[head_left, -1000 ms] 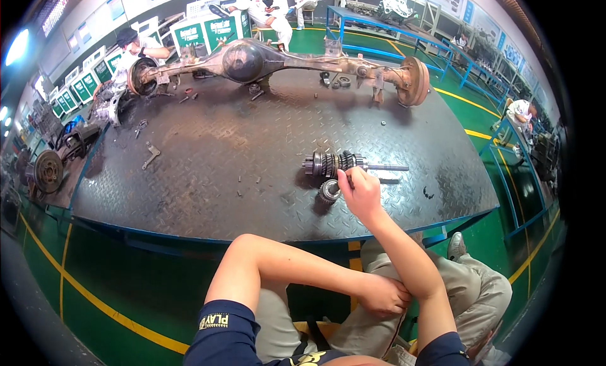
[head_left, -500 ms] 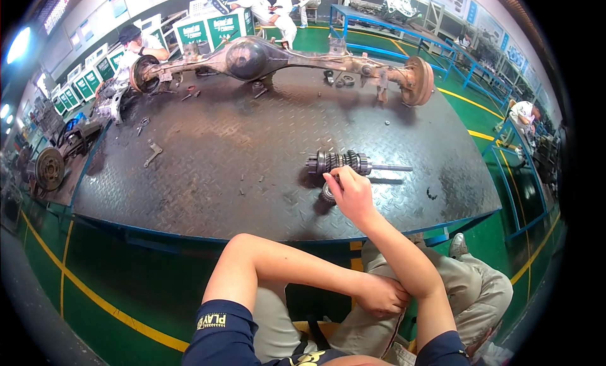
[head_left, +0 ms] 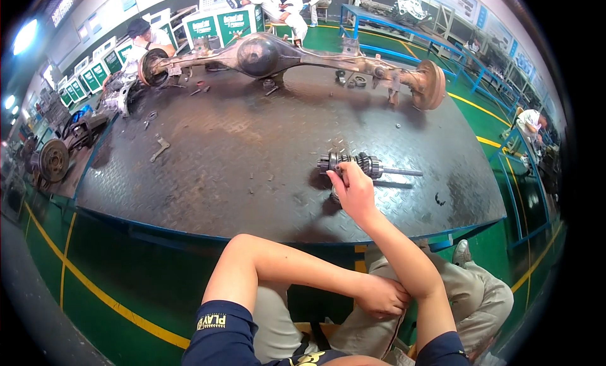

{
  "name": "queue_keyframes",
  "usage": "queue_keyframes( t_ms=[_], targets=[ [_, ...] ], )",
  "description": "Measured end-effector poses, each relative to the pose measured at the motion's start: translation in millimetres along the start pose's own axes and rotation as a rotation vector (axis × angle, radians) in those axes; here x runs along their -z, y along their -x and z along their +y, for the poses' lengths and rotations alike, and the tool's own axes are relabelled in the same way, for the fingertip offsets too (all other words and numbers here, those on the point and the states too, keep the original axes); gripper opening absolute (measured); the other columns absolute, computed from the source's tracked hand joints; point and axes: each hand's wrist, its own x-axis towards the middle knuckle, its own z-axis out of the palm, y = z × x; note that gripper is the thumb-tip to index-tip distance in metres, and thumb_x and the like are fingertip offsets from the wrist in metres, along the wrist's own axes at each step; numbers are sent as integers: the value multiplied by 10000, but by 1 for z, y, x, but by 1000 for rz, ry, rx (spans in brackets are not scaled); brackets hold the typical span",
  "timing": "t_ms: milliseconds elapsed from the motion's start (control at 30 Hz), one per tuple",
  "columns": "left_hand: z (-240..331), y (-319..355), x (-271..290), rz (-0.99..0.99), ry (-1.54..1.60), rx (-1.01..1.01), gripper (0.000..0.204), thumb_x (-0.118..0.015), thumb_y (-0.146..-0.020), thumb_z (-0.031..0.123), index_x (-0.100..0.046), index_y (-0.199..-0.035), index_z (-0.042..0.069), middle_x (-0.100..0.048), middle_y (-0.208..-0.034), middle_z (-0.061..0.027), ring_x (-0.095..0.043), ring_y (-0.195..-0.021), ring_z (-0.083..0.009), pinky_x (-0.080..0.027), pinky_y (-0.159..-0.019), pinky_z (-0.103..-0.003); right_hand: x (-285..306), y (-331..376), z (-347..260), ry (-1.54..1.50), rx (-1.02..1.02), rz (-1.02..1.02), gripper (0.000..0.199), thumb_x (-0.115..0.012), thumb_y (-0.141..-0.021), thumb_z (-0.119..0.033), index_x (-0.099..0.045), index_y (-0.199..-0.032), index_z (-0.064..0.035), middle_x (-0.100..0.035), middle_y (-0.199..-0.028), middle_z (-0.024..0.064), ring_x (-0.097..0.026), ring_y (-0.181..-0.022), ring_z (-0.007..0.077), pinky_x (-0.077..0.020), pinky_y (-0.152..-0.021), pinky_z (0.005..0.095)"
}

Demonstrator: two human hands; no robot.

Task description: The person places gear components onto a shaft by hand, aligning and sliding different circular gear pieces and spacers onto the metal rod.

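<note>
A dark steel gear shaft (head_left: 368, 164) with several gears and a thin bright end lies on the steel-topped table, the thin end pointing right. Over its near left part is my right hand (head_left: 356, 192), thumb and forefinger bent into a pinch against the gears. Whatever sits between those fingertips is too small to make out. A round metal ring (head_left: 335, 194) shows partly behind this hand. My left hand (head_left: 382, 296) rests on my lap beneath my right elbow, its fingers curled. The fingertips are partly hidden, and nothing shows in them.
A rusty axle housing (head_left: 262, 55) spans the table's far side. A small metal bracket (head_left: 160, 148) lies at left, a dark curved piece (head_left: 440, 199) at right. Beyond the left edge stands a hub drum (head_left: 53, 161). Several people sit farther off.
The whole view has shifted slightly, so the table and its parts appear farther right. My right hand stays at the gear shaft with thumb and forefinger slightly farther apart. My left hand has not moved.
</note>
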Motion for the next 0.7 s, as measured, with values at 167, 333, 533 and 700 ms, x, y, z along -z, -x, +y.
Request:
queue_keyframes(
  t_ms=[167, 333, 533, 700],
  targets=[
    [-1, 6, 6, -41, 57, 28, 445, -680, -748, 240, -596, -1085, -39, -604, -1158, -223, -531, -1167, -365, -357, -1091, -444, -7, -9, 7, 66, 49, 56, 181, -724, -842, -106, -613, -945, -8, -576, -790, 130, -596, -639, 312, -478, -554, 372],
    [6, 14, 0, 30, 86, 49, 468, -676, -745, 237, -578, -1103, -47, -596, -1168, -221, -516, -1192, -369, -351, -1097, -452, -9, -17, 4, 17, -19, 73, 174, -731, -836, -137, -651, -928, -13, -572, -810, 133, -604, -674, 323, -477, -577, 403],
    [4, 17, 3, -107, 103, 98, 515, -670, -737, 226, -559, -1150, -62, -566, -1254, -240, -492, -1242, -373, -320, -1123, -473, -12, -24, 32, -112, -250, 133, 224, -737, -835, -182, -676, -865, 31, -581, -819, 135, -598, -684, 291, -467, -635, 367],
    [9, 12, 6, -84, 67, 107, 537, -675, -729, 237, -556, -1158, -64, -565, -1262, -239, -489, -1250, -374, -319, -1127, -473, -1, -25, 43, -122, -320, 169, 231, -726, -844, -171, -670, -836, 54, -578, -798, 140, -581, -674, 269, -454, -638, 358]
  ],
)
